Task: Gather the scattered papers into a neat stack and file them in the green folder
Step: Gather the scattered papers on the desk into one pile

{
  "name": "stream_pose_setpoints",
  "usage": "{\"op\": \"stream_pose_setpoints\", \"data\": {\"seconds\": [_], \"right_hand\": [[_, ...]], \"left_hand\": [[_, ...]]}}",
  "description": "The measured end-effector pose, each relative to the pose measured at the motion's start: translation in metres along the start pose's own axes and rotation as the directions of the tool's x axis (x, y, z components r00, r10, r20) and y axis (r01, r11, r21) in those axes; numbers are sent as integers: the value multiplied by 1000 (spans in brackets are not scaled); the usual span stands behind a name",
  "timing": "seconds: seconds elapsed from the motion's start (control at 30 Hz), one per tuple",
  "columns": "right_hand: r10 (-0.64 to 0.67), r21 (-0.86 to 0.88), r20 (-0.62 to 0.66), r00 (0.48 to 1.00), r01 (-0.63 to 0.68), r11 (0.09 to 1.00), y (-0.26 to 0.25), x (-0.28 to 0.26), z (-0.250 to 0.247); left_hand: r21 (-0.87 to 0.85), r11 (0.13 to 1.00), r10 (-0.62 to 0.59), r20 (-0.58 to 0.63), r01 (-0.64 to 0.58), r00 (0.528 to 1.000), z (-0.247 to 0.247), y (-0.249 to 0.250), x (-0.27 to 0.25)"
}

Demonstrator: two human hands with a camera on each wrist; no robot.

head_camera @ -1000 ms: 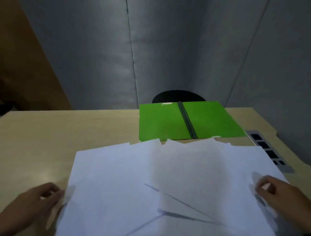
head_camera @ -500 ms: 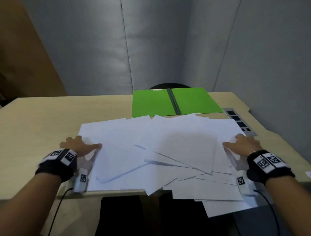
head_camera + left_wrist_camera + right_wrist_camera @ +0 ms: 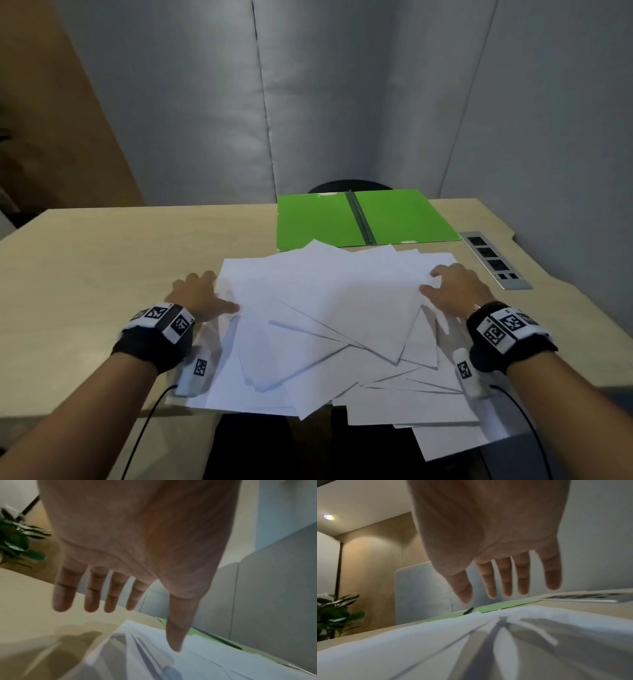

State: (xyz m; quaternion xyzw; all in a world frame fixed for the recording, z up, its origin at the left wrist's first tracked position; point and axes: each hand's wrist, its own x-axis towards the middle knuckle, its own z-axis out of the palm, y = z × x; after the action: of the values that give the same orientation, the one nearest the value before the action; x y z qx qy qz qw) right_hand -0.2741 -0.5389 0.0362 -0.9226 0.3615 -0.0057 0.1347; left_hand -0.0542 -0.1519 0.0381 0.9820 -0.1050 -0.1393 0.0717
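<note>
1. i see the papers [image 3: 325,308] fanned in a loose overlapping pile at the table's [image 3: 102,260] near edge, some sheets hanging over it.
2. my left hand [image 3: 198,296] sits at the pile's left side, fingers straight and apart, thumb on a sheet.
3. my right hand [image 3: 455,289] flanks the pile's right side, fingers spread, gripping nothing.
4. the green folder [image 3: 366,219] lies open at the far edge, touching the pile.

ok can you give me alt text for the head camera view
Two bare hands, left hand and right hand, flank a loose fan of white paper sheets on a pale wooden desk, some overhanging the near edge. An open green folder lies beyond the papers.
</note>
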Motion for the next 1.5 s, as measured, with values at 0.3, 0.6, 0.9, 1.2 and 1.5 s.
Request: {"op": "stream_pose_setpoints", "data": {"seconds": [0.3,0.6,0.9,1.2,1.5], "right_hand": [[-98,-246,387,917,205,947,-68,49,6],[-194,-137,428,883,275,952,-95,60,10],[-283,-261,370,885,392,882,-122,59,11],[-460,-56,445,768,537,842,-156,69,25],[-359,-268,480,800,523,809,-170,79,23]], "left_hand": [[88,988,116,110,-126,987,14,22,3],[107,984,130,93,-140,987,18,27,11],[108,984,135,78,-143,988,19,28,12],[12,982,181,188,-187,965,4,15,18],[11,975,213,235,-221,948,0,4,19]]}}
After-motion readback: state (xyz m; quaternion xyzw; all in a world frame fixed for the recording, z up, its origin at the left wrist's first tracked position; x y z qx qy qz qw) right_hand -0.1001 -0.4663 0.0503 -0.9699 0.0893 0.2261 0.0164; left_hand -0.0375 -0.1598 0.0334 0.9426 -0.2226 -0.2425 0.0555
